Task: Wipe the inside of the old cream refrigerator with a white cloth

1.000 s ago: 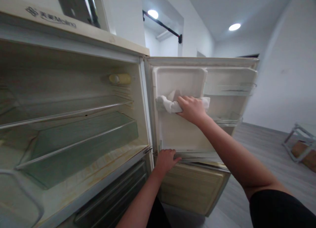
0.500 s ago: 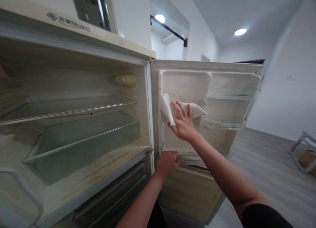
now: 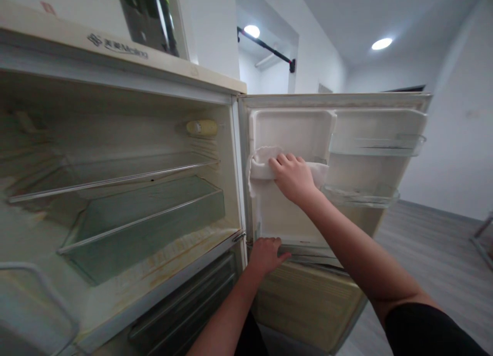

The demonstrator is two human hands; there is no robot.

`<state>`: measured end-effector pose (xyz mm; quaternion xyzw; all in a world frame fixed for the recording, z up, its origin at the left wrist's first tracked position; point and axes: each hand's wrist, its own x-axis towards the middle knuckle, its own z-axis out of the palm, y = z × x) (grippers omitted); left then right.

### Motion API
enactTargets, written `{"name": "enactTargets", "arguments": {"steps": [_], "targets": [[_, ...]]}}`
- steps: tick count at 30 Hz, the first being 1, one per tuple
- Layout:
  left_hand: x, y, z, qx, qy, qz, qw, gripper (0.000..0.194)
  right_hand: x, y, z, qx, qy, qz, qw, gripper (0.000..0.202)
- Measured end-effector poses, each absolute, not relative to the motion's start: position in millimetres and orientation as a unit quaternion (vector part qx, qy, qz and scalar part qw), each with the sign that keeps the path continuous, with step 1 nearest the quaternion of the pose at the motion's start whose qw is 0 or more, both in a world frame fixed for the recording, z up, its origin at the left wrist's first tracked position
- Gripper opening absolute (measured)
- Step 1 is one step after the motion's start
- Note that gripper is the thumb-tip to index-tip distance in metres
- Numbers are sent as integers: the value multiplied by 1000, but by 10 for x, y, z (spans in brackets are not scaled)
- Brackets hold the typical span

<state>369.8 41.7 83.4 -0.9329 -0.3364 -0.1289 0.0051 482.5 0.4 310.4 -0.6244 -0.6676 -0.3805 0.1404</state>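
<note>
My right hand [image 3: 295, 179] presses a white cloth [image 3: 262, 171] against the inner panel of the open refrigerator door [image 3: 292, 212]. The fingers are bent over the cloth, which is bunched into a fold, with loose ends showing on both sides. Lower down, my left hand [image 3: 265, 256] grips the door's bottom shelf edge near the hinge side, fingers curled over it and thumb pointing right. What the left fingertips touch is partly hidden.
Left of the door is the open refrigerator compartment with a glass shelf [image 3: 115, 179], a clear drawer [image 3: 154, 238] and a yellowish lamp cover [image 3: 202, 127]. Yellow stains mark its floor. Clear door racks [image 3: 377, 146] stick out at right. A second, lower door [image 3: 308, 304] stands open below.
My right hand has moved slightly up and its fingers have curled in, bunching the cloth. My left hand keeps its place on the door. The view has shifted a little left.
</note>
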Motion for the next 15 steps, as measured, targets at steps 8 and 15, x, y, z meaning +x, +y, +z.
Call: {"name": "enactTargets", "arguments": {"steps": [8,15], "targets": [[3701,419,816,-934,-328,-141,12,50,4316,390,2985,-637,-617,-421,190,39],[3595,407,854,-935,-324,-143,2,45,4576,239,2963,-589,-665,-439,132,46]]}}
